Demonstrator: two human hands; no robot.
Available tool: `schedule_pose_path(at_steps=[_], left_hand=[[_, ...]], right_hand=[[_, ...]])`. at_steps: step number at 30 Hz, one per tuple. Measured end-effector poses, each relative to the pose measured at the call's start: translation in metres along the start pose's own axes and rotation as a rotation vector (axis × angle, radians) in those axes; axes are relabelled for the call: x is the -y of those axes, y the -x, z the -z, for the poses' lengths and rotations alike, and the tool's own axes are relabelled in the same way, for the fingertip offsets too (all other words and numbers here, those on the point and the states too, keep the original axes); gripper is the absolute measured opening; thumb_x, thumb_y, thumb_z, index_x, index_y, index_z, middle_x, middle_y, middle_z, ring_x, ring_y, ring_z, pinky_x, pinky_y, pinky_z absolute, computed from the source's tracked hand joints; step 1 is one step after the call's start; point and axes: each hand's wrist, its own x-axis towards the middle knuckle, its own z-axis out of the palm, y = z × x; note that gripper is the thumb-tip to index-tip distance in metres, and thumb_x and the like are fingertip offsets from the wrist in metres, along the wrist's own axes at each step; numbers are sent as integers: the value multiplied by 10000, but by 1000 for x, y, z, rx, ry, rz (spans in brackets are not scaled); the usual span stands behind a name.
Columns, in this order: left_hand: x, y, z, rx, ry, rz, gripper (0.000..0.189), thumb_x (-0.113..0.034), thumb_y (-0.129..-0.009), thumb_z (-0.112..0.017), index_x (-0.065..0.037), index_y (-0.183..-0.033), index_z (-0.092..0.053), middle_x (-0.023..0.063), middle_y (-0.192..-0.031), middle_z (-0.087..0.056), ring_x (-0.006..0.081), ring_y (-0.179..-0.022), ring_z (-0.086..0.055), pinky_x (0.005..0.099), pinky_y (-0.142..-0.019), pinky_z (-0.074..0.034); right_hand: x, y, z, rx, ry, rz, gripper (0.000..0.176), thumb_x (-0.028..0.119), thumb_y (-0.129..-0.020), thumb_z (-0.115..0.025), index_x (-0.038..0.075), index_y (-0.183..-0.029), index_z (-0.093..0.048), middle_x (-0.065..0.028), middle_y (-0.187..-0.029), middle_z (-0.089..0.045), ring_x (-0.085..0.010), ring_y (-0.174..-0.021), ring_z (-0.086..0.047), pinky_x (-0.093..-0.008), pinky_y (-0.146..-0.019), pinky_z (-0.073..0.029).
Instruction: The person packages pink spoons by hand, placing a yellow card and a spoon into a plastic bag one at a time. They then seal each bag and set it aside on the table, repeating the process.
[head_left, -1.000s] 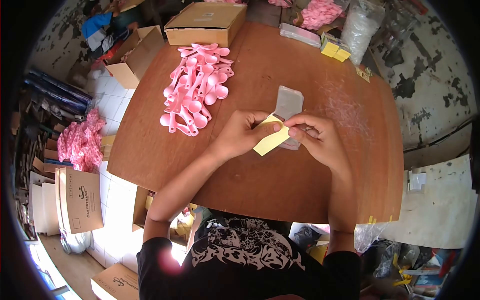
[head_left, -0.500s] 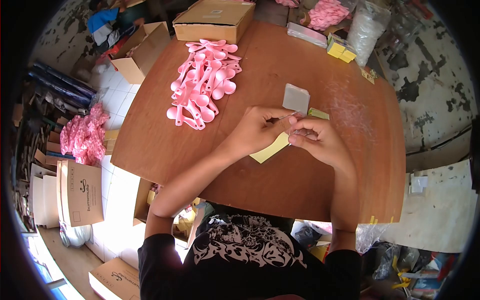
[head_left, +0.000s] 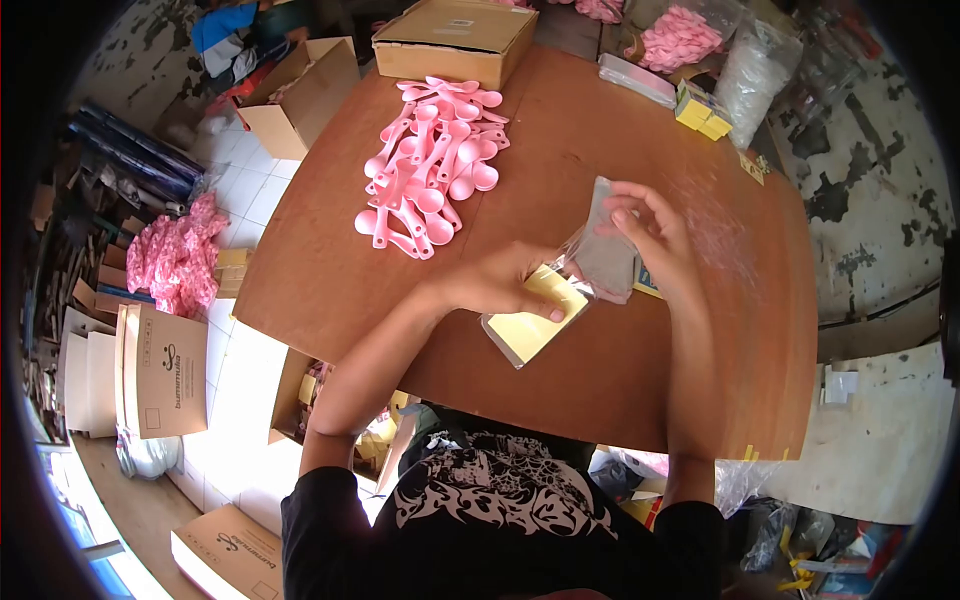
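My left hand (head_left: 515, 282) holds a yellow card (head_left: 530, 328) in a clear plastic sleeve, thumb on top, over the table near its front edge. Just to the right, my right hand (head_left: 650, 225) pinches the upper part of a stack of clear plastic bags (head_left: 606, 250), whose lower end reaches close to my left fingers. Part of another yellow and green piece (head_left: 647, 280) shows under my right wrist. A pile of pink spoons (head_left: 430, 165) lies on the brown table (head_left: 330, 240) at the left.
A cardboard box (head_left: 450, 45) stands at the table's back edge. Small yellow boxes (head_left: 703, 110), a clear case (head_left: 637, 80) and a plastic bag (head_left: 760, 85) are at the back right. A person (head_left: 235, 40) is at the far upper left, beside an open carton (head_left: 300, 100).
My hands have moved apart. My left hand now has the sleeved yellow card, lower and tilted, and my right hand has gone up onto the plastic bags. The view has shifted slightly.
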Motion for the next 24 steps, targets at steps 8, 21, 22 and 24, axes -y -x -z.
schedule_pose_path(at_steps=[8, 21, 22, 24], left_hand=[[16, 2, 3, 244, 201, -63, 478, -147, -828, -783, -10, -1227, -558, 3, -916, -661, 52, -781, -612, 236, -657, -512], [21, -2, 0, 253, 194, -158, 469, -142, -835, -777, -17, -1230, -557, -1, -918, -655, 53, -774, -603, 235, -652, -501], [21, -2, -1, 258, 191, -161, 468, -145, -835, -776, -15, -1228, -558, 1, -917, -655, 54, -775, -602, 236, -654, -501], [16, -2, -1, 268, 191, -170, 469, -148, -836, -776, -13, -1228, -558, 2, -916, -655, 54, -775, -601, 237, -654, -500]], right_hand=[[-71, -83, -75, 139, 584, 224, 325, 133, -828, -688, 144, -1152, -660, -150, -1111, -645, -297, -890, -674, -383, -776, -536], [-68, -67, -80, 205, 1203, 720, 130, 193, -811, -679, 151, -930, -707, -21, -812, -564, -234, -815, -613, -415, -632, -512], [-59, -56, -73, 244, 1214, 708, 159, 186, -760, -693, 140, -912, -696, -34, -814, -558, -234, -836, -618, -402, -620, -521], [-58, -45, -59, 284, 1230, 693, 194, 179, -709, -707, 130, -895, -685, -46, -816, -552, -235, -858, -622, -389, -607, -529]])
